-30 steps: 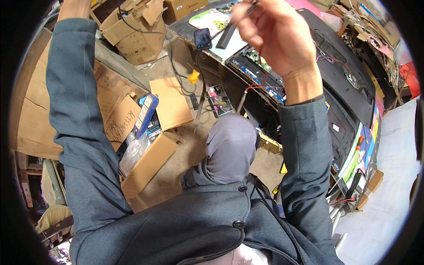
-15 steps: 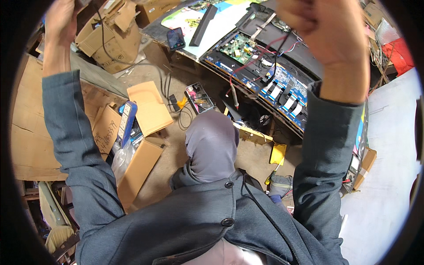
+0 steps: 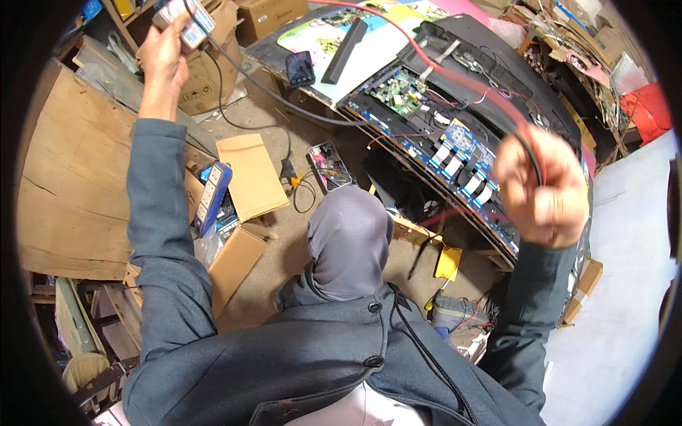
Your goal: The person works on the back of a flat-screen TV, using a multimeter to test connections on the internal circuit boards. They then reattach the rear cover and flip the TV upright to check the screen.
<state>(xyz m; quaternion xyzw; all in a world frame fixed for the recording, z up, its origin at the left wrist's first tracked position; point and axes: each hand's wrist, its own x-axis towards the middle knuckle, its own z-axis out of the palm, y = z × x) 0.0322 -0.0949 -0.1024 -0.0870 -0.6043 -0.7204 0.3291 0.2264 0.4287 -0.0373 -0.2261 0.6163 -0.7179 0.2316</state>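
Note:
My left hand (image 3: 163, 67) is raised at the upper left, its fingers closed round a small boxy device (image 3: 190, 27) with a white and blue face. A black cable (image 3: 273, 96) runs off that device and sags across the middle. Over the right end of an opened flat-screen television (image 3: 529, 78), my right hand (image 3: 543, 192) is closed on red and black test leads (image 3: 465, 79), blurred by motion. The lead tips are hard to make out. Inside the television lie a green circuit board (image 3: 398, 91) and a blue board (image 3: 465, 142) with white ribbon cables.
A phone (image 3: 300, 69) and a long black bar (image 3: 346, 51) rest on the table's left part. Below are a blue and white power strip (image 3: 213, 195), open cardboard (image 3: 250, 177) and a small tray of parts (image 3: 328, 167). A red cloth or bag (image 3: 648, 113) is at far right.
My left hand has come down and inward, bringing the device into view. My right hand has dropped toward me, with the red and black leads now stretched across the television.

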